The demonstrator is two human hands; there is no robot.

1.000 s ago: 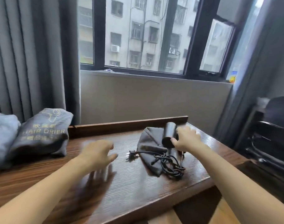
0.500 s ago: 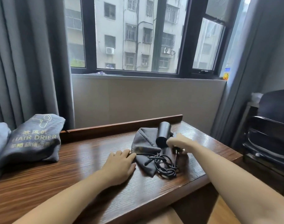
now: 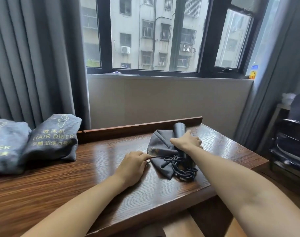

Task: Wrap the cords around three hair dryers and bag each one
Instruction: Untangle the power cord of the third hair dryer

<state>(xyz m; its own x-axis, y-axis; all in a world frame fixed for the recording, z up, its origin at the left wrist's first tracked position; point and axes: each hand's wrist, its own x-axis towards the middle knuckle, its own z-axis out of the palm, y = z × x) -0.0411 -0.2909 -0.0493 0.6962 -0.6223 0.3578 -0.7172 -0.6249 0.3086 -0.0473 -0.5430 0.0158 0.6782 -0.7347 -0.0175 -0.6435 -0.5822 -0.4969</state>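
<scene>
With the right hand [image 3: 186, 141] gripping the dryer [image 3: 179, 130] and the left hand [image 3: 133, 164] pinching the cord [image 3: 178, 165] between them, winding likely needed steady tension.

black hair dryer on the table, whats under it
A flat grey bag lies under the hair dryer, on the table. The right hand covers where the dryer's body meets it.
</scene>
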